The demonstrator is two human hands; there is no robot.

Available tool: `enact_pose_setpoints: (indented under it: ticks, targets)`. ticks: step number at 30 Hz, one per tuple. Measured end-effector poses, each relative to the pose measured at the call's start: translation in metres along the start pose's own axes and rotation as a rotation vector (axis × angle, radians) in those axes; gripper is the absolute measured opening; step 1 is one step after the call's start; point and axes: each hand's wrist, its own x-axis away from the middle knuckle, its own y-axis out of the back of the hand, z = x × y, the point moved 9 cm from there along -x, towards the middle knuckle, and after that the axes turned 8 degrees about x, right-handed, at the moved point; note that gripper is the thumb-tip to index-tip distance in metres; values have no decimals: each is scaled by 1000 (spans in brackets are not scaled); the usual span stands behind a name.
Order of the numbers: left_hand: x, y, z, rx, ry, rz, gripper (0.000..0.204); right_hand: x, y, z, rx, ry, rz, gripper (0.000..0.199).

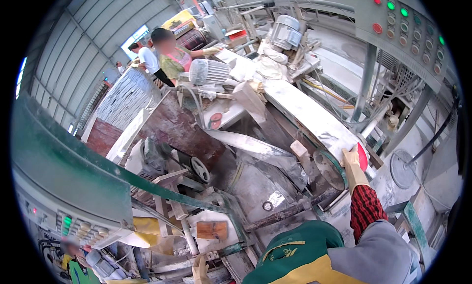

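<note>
My right hand [354, 168], in a cream work glove below a red-and-black checked sleeve, is at the near right end of a long white belt [314, 114]. Its fingers are closed on a flat red disc [362, 157], whose red face shows on the right side of the glove. At the lower edge my left hand [199, 270], also gloved, shows only in part, beside a pale roller or pipe [189, 265]. Its finger pose and anything in it cannot be made out. A second red disc [215, 120] lies on a pale ledge left of the belt.
A control panel [405, 33] with lit buttons hangs at upper right; another control box [73, 215] is at left. A motor and handwheel [200, 169] stand left of centre. A wooden block [212, 230] lies nearby. A co-worker [172, 55] reaches toward the belt's far end.
</note>
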Motion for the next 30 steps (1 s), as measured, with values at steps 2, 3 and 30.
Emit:
enact_pose_setpoints:
  ticks: [2, 3, 30]
  targets:
    - [-7, 37, -3, 10, -96, -92, 44, -1, -13, -10, -180, 79, -12, 81]
    - [-5, 65, -4, 12, -164, -167, 44, 15, -20, -4, -318, 86, 32, 79]
    - [88, 148, -41, -1442, -333, -904, 42, 204, -209, -69, 613, 427, 873, 53]
